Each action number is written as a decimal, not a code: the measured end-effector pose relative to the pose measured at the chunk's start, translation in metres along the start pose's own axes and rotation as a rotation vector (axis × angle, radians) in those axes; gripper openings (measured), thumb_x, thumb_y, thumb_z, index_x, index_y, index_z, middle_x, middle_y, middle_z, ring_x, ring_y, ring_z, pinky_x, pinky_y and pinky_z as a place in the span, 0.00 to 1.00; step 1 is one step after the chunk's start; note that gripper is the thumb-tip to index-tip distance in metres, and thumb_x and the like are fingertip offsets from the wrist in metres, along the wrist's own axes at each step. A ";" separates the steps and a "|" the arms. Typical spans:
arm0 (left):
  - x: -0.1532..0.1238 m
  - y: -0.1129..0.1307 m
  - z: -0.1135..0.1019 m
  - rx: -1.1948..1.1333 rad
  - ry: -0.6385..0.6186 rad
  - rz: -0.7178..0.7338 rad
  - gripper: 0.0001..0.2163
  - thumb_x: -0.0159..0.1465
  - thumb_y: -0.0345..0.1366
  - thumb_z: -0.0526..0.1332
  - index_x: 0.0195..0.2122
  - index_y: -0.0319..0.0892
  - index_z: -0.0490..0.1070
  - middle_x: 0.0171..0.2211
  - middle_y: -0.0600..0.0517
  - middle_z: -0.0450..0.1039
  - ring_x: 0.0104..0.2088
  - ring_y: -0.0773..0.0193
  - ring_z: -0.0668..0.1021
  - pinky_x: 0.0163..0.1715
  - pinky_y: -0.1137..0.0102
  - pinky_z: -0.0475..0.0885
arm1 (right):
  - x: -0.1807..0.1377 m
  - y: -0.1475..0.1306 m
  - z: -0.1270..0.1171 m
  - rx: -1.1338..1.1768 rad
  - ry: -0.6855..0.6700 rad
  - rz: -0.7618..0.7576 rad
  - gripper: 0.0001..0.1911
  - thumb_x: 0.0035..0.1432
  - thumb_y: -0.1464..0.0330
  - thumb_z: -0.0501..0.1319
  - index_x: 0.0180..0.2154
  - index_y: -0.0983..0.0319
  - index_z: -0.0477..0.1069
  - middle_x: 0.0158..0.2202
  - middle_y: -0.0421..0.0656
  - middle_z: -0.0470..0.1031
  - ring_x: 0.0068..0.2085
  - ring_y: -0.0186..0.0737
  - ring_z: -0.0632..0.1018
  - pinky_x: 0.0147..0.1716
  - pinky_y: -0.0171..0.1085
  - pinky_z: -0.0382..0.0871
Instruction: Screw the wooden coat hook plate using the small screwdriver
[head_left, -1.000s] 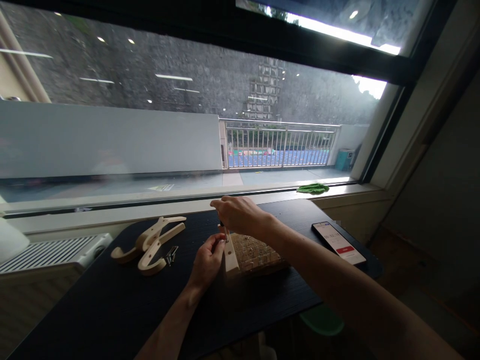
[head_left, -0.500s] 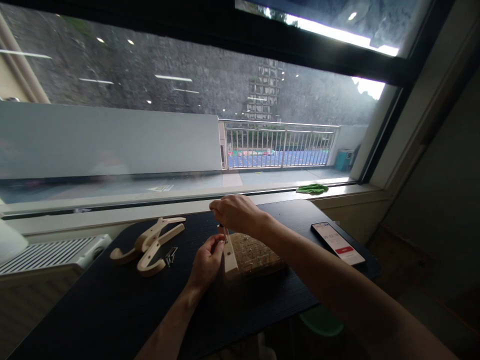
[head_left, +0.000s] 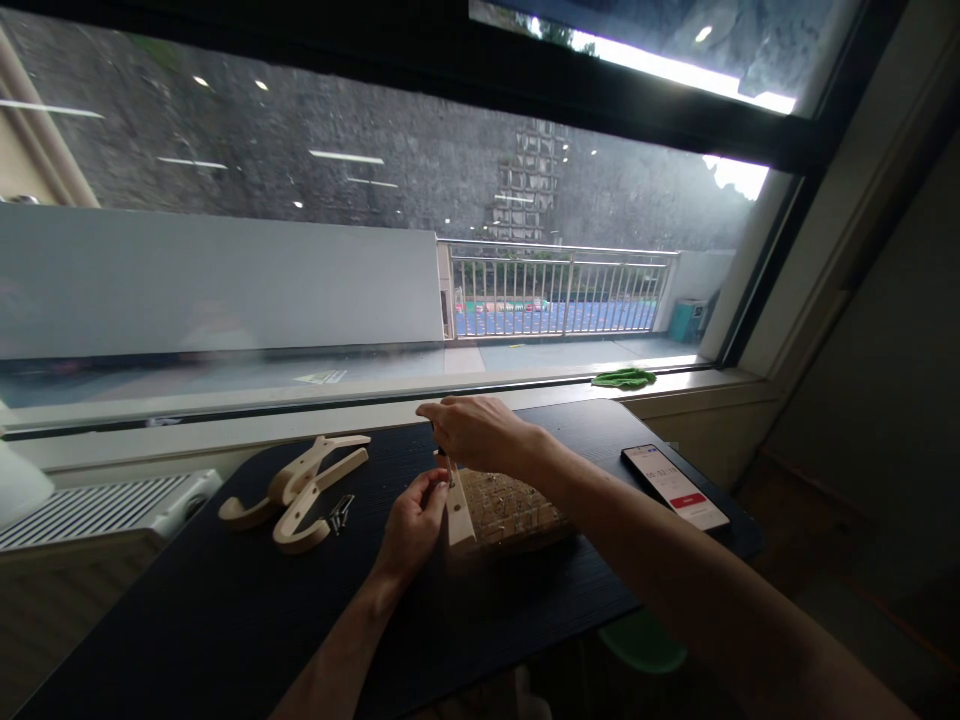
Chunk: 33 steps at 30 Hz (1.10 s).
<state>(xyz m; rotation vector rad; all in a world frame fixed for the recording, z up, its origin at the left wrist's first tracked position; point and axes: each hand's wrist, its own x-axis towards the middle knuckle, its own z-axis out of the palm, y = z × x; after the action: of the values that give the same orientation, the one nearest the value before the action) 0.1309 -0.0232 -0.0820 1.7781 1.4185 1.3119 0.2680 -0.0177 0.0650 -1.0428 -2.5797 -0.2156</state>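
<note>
My right hand (head_left: 476,430) is closed around the dark handle of a screwdriver, whose thin shaft (head_left: 449,467) points down at a pale wooden strip (head_left: 460,525). Thumb and fingers of my left hand (head_left: 412,515) pinch together at the screwdriver's tip, by the strip's left edge; what lies between them is too small to make out. The strip has a dark hole and lies along the left side of a brown block (head_left: 517,508) studded with several metal pins or screws. My right forearm covers part of this block.
Curved pale wooden hooks (head_left: 304,485) and several loose screws (head_left: 341,514) lie on the dark table (head_left: 300,610) to the left. A phone (head_left: 675,487) rests at the right. On the windowsill is a green cloth (head_left: 624,378); a white radiator (head_left: 112,505) stands at left.
My right hand has sunk very slightly and turned a little on the screwdriver. My left hand, the wooden strip and the block hold their places.
</note>
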 end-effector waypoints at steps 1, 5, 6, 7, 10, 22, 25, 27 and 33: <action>0.000 0.000 0.000 0.001 0.002 0.003 0.12 0.58 0.40 0.52 0.38 0.43 0.68 0.35 0.53 0.73 0.36 0.63 0.74 0.38 0.71 0.65 | 0.000 -0.001 0.000 0.004 0.002 -0.012 0.15 0.58 0.71 0.46 0.45 0.64 0.63 0.33 0.46 0.72 0.27 0.32 0.68 0.22 0.33 0.49; 0.001 0.001 -0.001 0.013 -0.008 0.021 0.12 0.58 0.40 0.52 0.39 0.42 0.68 0.36 0.53 0.73 0.37 0.63 0.73 0.40 0.71 0.65 | 0.000 -0.006 0.000 0.019 0.008 -0.041 0.17 0.58 0.71 0.46 0.49 0.63 0.61 0.34 0.47 0.72 0.30 0.33 0.69 0.23 0.33 0.53; 0.001 0.001 -0.001 0.015 -0.011 0.024 0.12 0.58 0.40 0.51 0.39 0.42 0.68 0.36 0.53 0.73 0.37 0.63 0.73 0.40 0.71 0.65 | 0.000 -0.006 0.001 0.019 0.013 -0.039 0.17 0.58 0.71 0.46 0.49 0.63 0.61 0.34 0.47 0.72 0.30 0.34 0.69 0.23 0.33 0.53; 0.001 0.001 -0.001 0.016 -0.013 0.026 0.12 0.58 0.40 0.51 0.38 0.42 0.68 0.36 0.53 0.73 0.38 0.63 0.73 0.40 0.71 0.65 | 0.001 -0.007 0.001 0.017 0.018 -0.035 0.17 0.59 0.71 0.46 0.49 0.63 0.61 0.33 0.47 0.73 0.30 0.34 0.69 0.23 0.33 0.53; 0.001 0.000 -0.001 0.012 -0.005 0.025 0.12 0.58 0.40 0.52 0.38 0.42 0.68 0.36 0.53 0.73 0.38 0.62 0.73 0.40 0.70 0.65 | 0.002 -0.006 0.001 0.008 0.023 -0.020 0.17 0.59 0.71 0.45 0.48 0.64 0.62 0.31 0.48 0.73 0.28 0.33 0.69 0.23 0.33 0.52; 0.000 -0.002 0.000 -0.037 -0.017 0.008 0.13 0.58 0.41 0.51 0.39 0.42 0.68 0.37 0.51 0.73 0.37 0.61 0.74 0.40 0.68 0.66 | 0.001 0.000 0.001 -0.021 0.004 0.070 0.12 0.59 0.69 0.49 0.41 0.65 0.66 0.28 0.47 0.72 0.27 0.33 0.69 0.23 0.33 0.51; 0.000 0.001 0.000 -0.014 0.002 0.002 0.13 0.57 0.41 0.52 0.38 0.42 0.69 0.36 0.52 0.73 0.37 0.61 0.74 0.40 0.68 0.66 | -0.001 0.000 0.003 -0.019 0.019 0.074 0.13 0.60 0.68 0.47 0.41 0.64 0.65 0.27 0.46 0.71 0.26 0.32 0.68 0.23 0.34 0.50; -0.001 0.003 0.000 -0.013 0.012 -0.002 0.13 0.57 0.41 0.52 0.38 0.42 0.69 0.35 0.52 0.74 0.36 0.61 0.74 0.39 0.69 0.66 | -0.002 0.001 0.002 -0.010 0.008 0.075 0.13 0.60 0.68 0.45 0.41 0.64 0.65 0.27 0.45 0.71 0.25 0.32 0.68 0.22 0.34 0.50; 0.001 0.000 0.001 -0.026 0.011 0.004 0.13 0.57 0.41 0.52 0.39 0.42 0.69 0.36 0.52 0.73 0.37 0.62 0.74 0.39 0.70 0.66 | -0.006 0.004 -0.005 -0.022 -0.021 0.017 0.10 0.59 0.70 0.47 0.37 0.65 0.65 0.35 0.48 0.69 0.28 0.31 0.68 0.23 0.34 0.50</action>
<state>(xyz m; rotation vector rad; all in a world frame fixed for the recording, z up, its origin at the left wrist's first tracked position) 0.1315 -0.0225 -0.0817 1.7597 1.3980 1.3381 0.2758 -0.0204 0.0672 -1.0794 -2.5917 -0.2305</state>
